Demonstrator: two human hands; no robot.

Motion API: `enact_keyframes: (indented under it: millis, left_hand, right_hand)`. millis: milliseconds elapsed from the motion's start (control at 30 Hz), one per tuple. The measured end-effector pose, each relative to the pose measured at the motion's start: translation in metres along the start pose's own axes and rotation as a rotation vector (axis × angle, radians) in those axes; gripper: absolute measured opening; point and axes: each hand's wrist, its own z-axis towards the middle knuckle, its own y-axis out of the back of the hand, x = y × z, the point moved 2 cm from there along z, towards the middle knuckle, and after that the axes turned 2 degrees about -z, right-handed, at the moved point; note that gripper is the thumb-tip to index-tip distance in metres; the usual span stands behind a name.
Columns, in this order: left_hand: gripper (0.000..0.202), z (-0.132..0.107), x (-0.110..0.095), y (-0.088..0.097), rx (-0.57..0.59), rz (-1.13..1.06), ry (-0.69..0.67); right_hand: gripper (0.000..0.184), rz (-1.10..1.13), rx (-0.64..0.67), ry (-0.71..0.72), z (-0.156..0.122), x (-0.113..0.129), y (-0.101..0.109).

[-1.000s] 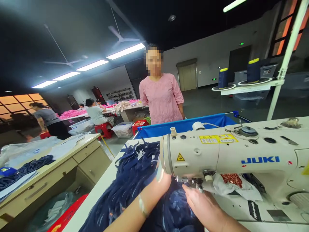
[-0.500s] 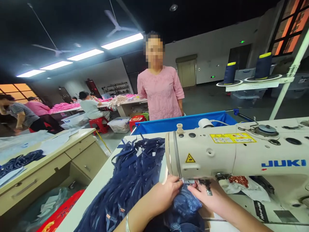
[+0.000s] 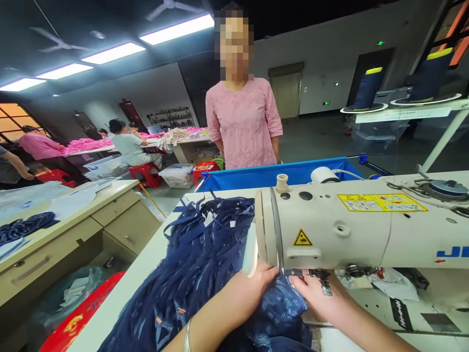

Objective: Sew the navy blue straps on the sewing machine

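Observation:
A cream sewing machine (image 3: 351,230) stands on the white table (image 3: 142,288). Under its head lies a piece of dark blue patterned fabric (image 3: 282,308). My left hand (image 3: 256,286) pinches that fabric just left of the needle area, fingers closed on it. My right hand (image 3: 317,293) presses and grips the same fabric from the right, right below the presser foot. A big heap of navy strips and garments (image 3: 198,259) lies on the table to the left of my hands.
A person in a pink top (image 3: 244,122) stands behind a blue bin (image 3: 278,178) across the table. Two navy thread cones (image 3: 368,88) sit on a stand at the right. A wooden desk with drawers (image 3: 80,225) is at the left; other workers sit far back.
The view has dipped and moved closer to the machine. My hands have stayed at the needle, shifting the blue fabric slightly. The person in pink is nearer in the picture.

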Motion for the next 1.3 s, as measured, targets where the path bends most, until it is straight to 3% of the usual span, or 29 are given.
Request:
enact_keyframes:
  millis: [300,400,567,867,1300]
  left_hand:
    - [0.033,0.002,-0.002,0.0,-0.013,0.037,0.03]
    - [0.032,0.003,0.0,0.001,-0.008,0.02,0.019]
    - [0.03,0.005,-0.003,0.003,-0.001,0.039,0.029]
    - [0.036,0.015,-0.021,0.013,-0.06,0.103,-0.012]
    - [0.031,0.013,-0.001,0.0,-0.051,-0.064,0.04]
  right_hand:
    - [0.036,-0.107,-0.067,0.012,-0.013,0.011,0.0]
    - [0.033,-0.1,-0.079,-0.006,-0.011,0.009,0.001]
    - [0.025,-0.019,0.013,0.001,0.002,0.003,-0.004]
    - [0.024,0.006,0.019,-0.067,0.003,0.017,0.006]
    - [0.021,0.012,0.032,-0.032,0.004,0.01,-0.004]
